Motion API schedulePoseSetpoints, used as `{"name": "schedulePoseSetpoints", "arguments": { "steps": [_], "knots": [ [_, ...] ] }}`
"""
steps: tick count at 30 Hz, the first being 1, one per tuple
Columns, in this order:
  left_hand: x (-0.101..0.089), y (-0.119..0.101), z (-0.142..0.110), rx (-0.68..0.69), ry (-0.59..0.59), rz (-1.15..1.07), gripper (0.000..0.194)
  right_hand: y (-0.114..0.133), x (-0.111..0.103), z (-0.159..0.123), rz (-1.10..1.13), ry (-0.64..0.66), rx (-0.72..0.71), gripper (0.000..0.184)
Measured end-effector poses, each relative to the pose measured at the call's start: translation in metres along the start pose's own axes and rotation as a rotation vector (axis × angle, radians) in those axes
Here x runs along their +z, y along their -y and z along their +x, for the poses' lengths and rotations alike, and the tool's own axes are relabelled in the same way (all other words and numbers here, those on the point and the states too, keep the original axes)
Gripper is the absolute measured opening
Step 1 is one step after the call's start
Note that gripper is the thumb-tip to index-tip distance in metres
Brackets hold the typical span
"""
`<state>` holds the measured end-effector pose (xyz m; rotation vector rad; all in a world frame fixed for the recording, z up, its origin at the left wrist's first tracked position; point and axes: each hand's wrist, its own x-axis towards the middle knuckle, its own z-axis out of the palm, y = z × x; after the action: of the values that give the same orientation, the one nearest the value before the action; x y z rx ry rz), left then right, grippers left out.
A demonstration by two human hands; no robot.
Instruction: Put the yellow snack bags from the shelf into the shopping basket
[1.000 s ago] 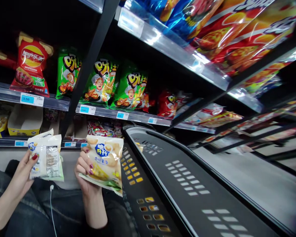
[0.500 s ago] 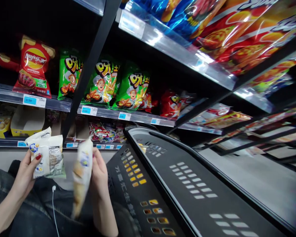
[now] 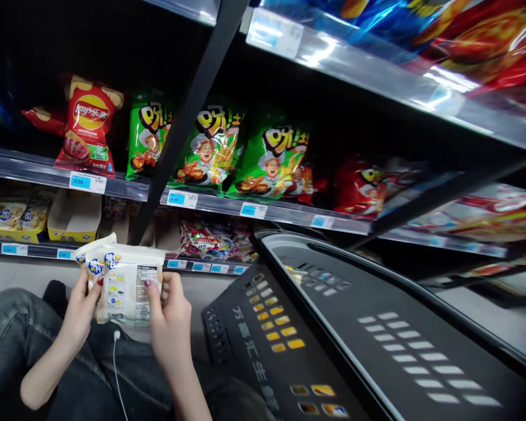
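Several white snack packets (image 3: 129,280) with blue-and-yellow logos are stacked between my hands in front of the lowest shelf. The front one turns its printed back, with small text and a label panel, toward me. My left hand (image 3: 85,301) is closed on the stack's left edge, thumb in front. At the right edge my right hand (image 3: 169,310) pinches the front packet, its thumb lying over the text panel. The packets behind are mostly hidden. Just beyond, a yellow-and-white display box (image 3: 72,234) stands beside another box of similar packets (image 3: 15,216).
A tall dark grey shopping basket (image 3: 263,351) with slotted sides stands close on my right. Above are shelves with green snack bags (image 3: 269,161), a red chip bag (image 3: 90,126) and a slanting black post (image 3: 193,111). A white earphone cord (image 3: 117,368) hangs over my lap.
My right hand has brought its packet left, from apart beside the basket, against the packets in my left hand. The packet now shows its back. The view has shifted left.
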<state>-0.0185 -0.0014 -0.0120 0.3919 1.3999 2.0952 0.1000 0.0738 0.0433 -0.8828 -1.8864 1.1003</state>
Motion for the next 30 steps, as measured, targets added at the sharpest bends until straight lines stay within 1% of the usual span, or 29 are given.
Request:
{"name": "schedulePoseSetpoints", "arguments": {
  "steps": [3, 5, 8, 10, 12, 15, 17, 19, 26, 30],
  "knots": [
    [0.002, -0.004, -0.002, -0.077, -0.019, -0.100, 0.058, -0.005, 0.008, 0.000, -0.025, 0.007, 0.007, 0.017],
    [0.002, -0.006, -0.004, -0.083, -0.015, -0.119, 0.060, -0.008, 0.010, 0.000, -0.042, 0.004, 0.009, 0.016],
    [0.001, -0.009, -0.005, -0.077, 0.071, -0.111, 0.067, -0.011, 0.012, 0.000, -0.051, -0.004, 0.010, 0.016],
    [0.002, -0.012, -0.006, -0.094, 0.094, -0.113, 0.070, -0.010, 0.011, 0.001, -0.023, 0.011, 0.025, 0.018],
    [0.004, -0.015, -0.006, -0.107, 0.076, -0.122, 0.066, -0.010, 0.009, 0.003, 0.069, 0.082, 0.051, 0.020],
    [0.004, -0.017, -0.006, -0.080, 0.069, -0.116, 0.059, -0.010, 0.005, 0.007, 0.277, 0.275, 0.113, 0.019],
    [0.004, -0.017, -0.005, -0.054, 0.055, -0.108, 0.056, -0.010, 0.003, 0.009, 0.353, 0.373, 0.153, 0.019],
    [0.003, -0.016, -0.005, -0.039, 0.035, -0.105, 0.055, -0.010, 0.003, 0.010, 0.378, 0.406, 0.179, 0.020],
    [0.002, -0.014, -0.006, -0.014, 0.035, -0.092, 0.052, -0.012, 0.005, 0.010, 0.454, 0.401, 0.205, 0.022],
    [-0.003, -0.012, -0.007, 0.088, 0.035, -0.071, 0.056, -0.011, 0.000, 0.012, 0.567, 0.488, 0.237, 0.030]
  ]
}}
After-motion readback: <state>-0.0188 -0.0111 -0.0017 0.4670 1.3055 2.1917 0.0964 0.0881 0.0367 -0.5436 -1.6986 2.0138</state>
